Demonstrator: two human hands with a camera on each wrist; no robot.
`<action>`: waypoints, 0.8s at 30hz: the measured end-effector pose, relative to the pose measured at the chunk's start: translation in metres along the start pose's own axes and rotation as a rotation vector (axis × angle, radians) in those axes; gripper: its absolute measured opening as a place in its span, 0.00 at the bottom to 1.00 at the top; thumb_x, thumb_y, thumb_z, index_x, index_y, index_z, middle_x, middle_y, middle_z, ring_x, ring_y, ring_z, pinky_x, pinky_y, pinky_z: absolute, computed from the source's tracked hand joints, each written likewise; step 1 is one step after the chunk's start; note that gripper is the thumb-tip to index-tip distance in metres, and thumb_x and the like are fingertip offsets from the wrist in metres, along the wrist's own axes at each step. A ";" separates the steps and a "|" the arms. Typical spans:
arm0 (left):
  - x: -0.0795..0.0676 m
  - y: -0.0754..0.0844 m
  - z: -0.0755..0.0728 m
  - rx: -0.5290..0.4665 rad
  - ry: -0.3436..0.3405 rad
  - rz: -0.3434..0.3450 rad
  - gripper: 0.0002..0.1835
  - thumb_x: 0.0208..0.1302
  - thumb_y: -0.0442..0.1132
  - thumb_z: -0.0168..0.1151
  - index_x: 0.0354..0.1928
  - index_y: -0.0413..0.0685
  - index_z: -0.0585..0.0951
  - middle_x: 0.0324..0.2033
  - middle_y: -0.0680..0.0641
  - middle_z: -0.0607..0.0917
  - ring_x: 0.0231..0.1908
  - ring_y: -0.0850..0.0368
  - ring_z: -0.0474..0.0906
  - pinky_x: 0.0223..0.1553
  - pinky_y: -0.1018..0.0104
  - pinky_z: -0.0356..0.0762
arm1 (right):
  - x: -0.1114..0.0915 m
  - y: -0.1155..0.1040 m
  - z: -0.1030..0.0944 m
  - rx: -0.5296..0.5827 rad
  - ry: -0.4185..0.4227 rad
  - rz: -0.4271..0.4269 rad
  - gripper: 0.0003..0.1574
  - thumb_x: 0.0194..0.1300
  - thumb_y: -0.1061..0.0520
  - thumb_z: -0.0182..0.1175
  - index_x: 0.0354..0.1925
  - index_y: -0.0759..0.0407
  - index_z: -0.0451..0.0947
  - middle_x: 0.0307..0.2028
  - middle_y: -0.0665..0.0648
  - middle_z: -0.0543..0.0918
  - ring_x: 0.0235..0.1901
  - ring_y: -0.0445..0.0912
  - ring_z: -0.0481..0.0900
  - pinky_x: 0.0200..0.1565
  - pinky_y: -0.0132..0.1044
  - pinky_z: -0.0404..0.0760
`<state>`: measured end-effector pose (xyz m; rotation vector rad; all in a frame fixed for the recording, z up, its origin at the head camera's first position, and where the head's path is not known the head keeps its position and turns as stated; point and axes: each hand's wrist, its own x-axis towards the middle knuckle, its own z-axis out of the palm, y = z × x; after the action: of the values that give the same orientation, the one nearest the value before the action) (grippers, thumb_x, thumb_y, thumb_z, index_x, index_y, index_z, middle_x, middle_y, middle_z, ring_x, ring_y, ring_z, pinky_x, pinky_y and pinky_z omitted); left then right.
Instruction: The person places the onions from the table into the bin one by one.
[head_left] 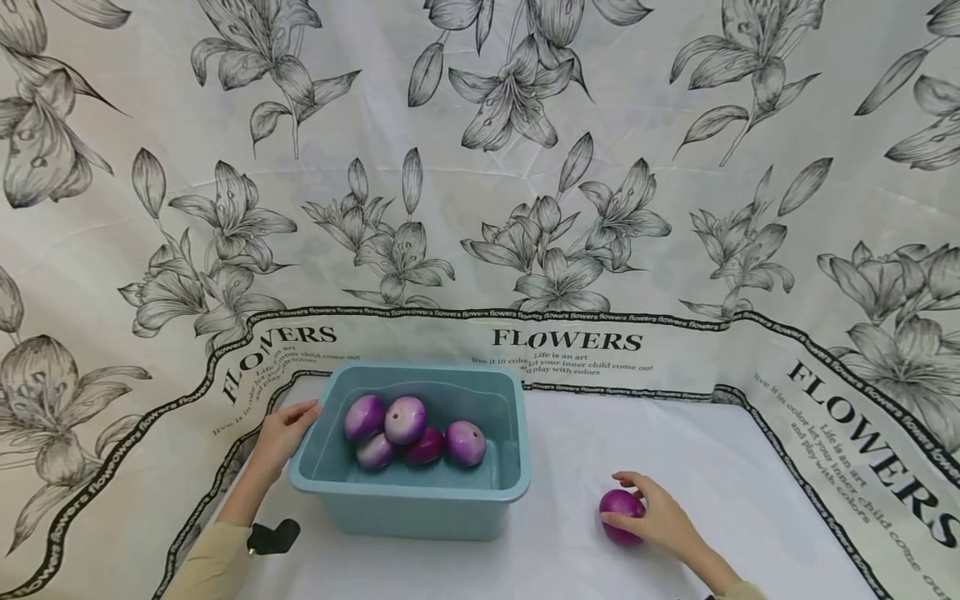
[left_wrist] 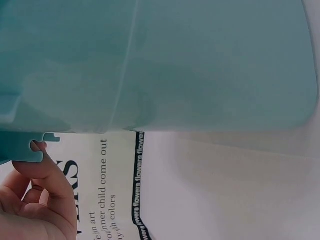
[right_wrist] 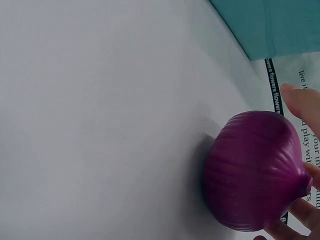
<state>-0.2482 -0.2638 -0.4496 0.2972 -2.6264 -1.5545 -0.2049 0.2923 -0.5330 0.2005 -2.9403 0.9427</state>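
Note:
A blue-green plastic tub (head_left: 416,512) stands on the white cloth, holding several purple-and-white onions (head_left: 405,419). My left hand (head_left: 287,429) grips the tub's left rim, its fingers curled at the edge in the left wrist view (left_wrist: 42,192). To the right of the tub, a single purple onion (head_left: 619,510) sits on the cloth. My right hand (head_left: 660,517) holds this onion, thumb across its near side and other fingers around the far side. In the right wrist view the onion (right_wrist: 252,172) shows whole, with one finger (right_wrist: 305,107) apart from it.
White cloth (head_left: 570,450) covers the table between the tub and the right hand. Behind and at both sides hangs a curtain (head_left: 465,275) with printed flowers and lettering. A black heart-shaped piece (head_left: 274,537) is by the left sleeve.

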 end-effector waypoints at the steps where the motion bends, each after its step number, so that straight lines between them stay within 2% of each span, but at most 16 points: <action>1: 0.000 0.000 0.000 -0.001 0.001 0.001 0.29 0.72 0.52 0.51 0.65 0.37 0.70 0.60 0.32 0.75 0.55 0.41 0.75 0.49 0.59 0.76 | -0.001 0.001 0.001 0.002 -0.006 0.009 0.45 0.48 0.39 0.73 0.59 0.57 0.72 0.53 0.60 0.80 0.45 0.48 0.76 0.40 0.41 0.76; 8: 0.000 0.001 0.000 -0.002 0.012 0.014 0.30 0.71 0.53 0.52 0.64 0.36 0.71 0.59 0.32 0.76 0.54 0.42 0.76 0.44 0.66 0.76 | -0.004 0.008 0.011 0.063 -0.051 0.062 0.49 0.48 0.43 0.74 0.63 0.59 0.67 0.55 0.63 0.77 0.48 0.52 0.77 0.43 0.47 0.79; 14: 0.000 0.000 0.000 -0.001 0.008 0.020 0.29 0.71 0.52 0.52 0.64 0.36 0.71 0.59 0.32 0.76 0.53 0.42 0.76 0.46 0.62 0.77 | -0.006 0.006 0.020 0.055 -0.054 0.012 0.46 0.46 0.42 0.74 0.61 0.56 0.70 0.56 0.67 0.76 0.52 0.61 0.77 0.44 0.52 0.80; 24: 0.001 -0.001 0.001 -0.009 0.010 0.011 0.30 0.71 0.52 0.52 0.64 0.36 0.71 0.59 0.32 0.76 0.55 0.41 0.76 0.48 0.59 0.77 | -0.004 0.001 0.030 0.042 -0.036 -0.042 0.54 0.34 0.42 0.80 0.59 0.56 0.71 0.56 0.66 0.77 0.53 0.61 0.76 0.46 0.54 0.79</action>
<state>-0.2488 -0.2637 -0.4512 0.2893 -2.6084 -1.5563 -0.2008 0.2760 -0.5582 0.2821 -2.9385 1.0057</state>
